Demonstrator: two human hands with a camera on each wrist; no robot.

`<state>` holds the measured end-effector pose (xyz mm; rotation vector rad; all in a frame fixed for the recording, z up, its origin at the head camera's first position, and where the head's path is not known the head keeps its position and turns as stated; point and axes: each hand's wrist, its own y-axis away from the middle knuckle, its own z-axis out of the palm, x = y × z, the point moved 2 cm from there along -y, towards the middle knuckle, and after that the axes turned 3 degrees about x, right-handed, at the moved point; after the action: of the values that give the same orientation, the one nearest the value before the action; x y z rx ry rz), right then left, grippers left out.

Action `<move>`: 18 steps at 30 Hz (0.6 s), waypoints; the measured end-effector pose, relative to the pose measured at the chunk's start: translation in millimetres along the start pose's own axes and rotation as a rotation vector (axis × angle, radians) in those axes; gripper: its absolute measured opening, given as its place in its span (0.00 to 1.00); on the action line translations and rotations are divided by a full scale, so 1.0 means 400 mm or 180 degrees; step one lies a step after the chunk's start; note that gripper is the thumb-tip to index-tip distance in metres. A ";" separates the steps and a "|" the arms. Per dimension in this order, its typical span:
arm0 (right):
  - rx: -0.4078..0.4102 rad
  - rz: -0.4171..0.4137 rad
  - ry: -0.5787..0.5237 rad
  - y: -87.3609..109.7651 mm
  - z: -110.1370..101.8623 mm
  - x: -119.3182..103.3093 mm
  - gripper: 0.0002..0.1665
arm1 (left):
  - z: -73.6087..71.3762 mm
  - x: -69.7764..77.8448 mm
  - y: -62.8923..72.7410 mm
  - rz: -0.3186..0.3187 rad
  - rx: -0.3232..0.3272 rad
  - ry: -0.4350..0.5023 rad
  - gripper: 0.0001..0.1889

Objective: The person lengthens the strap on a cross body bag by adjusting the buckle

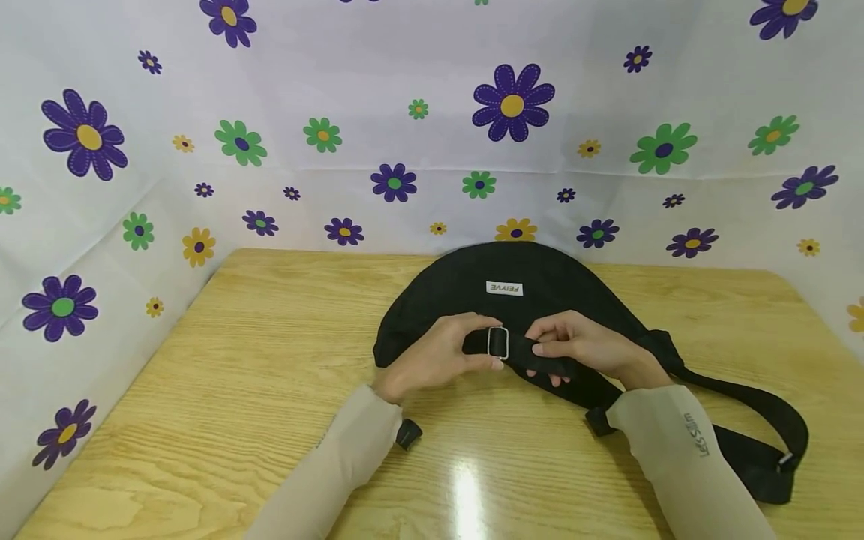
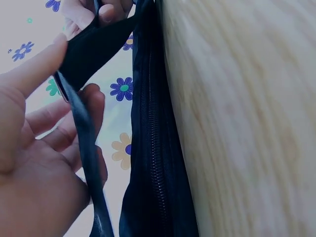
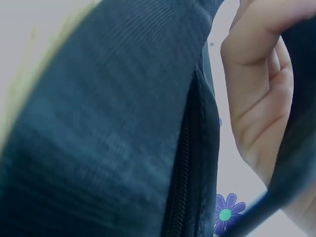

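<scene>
A black crescent-shaped waist bag (image 1: pixel 540 262) with a white label (image 1: pixel 504 289) lies on the wooden table. In front of it my left hand (image 1: pixel 439 354) pinches the silver slide buckle (image 1: pixel 507 343) on the black strap (image 1: pixel 540 355), thumb below and fingers above. Just to the right, my right hand (image 1: pixel 590 346) grips the same strap between thumb and fingers. The left wrist view shows the webbing (image 2: pixel 96 54) stretched between both hands beside the bag's zipper (image 2: pixel 154 143). In the right wrist view, the right fingers (image 3: pixel 256 64) curl round the strap, partly hidden by it.
A loop of strap (image 1: pixel 763 401) trails across the table (image 1: pixel 283 337) at the right. One black strap end (image 1: pixel 408 433) shows by the left sleeve, and another black piece (image 1: pixel 597 421) by the right sleeve. A flower-printed cloth (image 1: pixel 378 97) hangs behind and at the sides.
</scene>
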<state>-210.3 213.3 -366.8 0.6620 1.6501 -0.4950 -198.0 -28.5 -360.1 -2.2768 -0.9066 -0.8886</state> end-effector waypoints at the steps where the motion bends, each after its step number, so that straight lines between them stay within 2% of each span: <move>1: -0.0011 -0.0012 -0.0020 0.000 0.000 0.001 0.10 | -0.001 0.000 0.000 -0.0010 0.0007 0.0051 0.28; 7: -0.0060 -0.0161 -0.0103 0.002 -0.001 0.004 0.10 | -0.005 -0.001 0.001 -0.0074 0.0010 0.0255 0.28; 18: -0.0009 -0.0264 -0.0269 -0.010 0.005 0.006 0.10 | -0.006 0.002 0.003 -0.0132 0.0035 0.0469 0.29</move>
<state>-211.6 209.4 -369.7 0.5647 1.6030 -0.5727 -197.6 -30.4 -358.2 -2.1582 -0.8935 -1.0514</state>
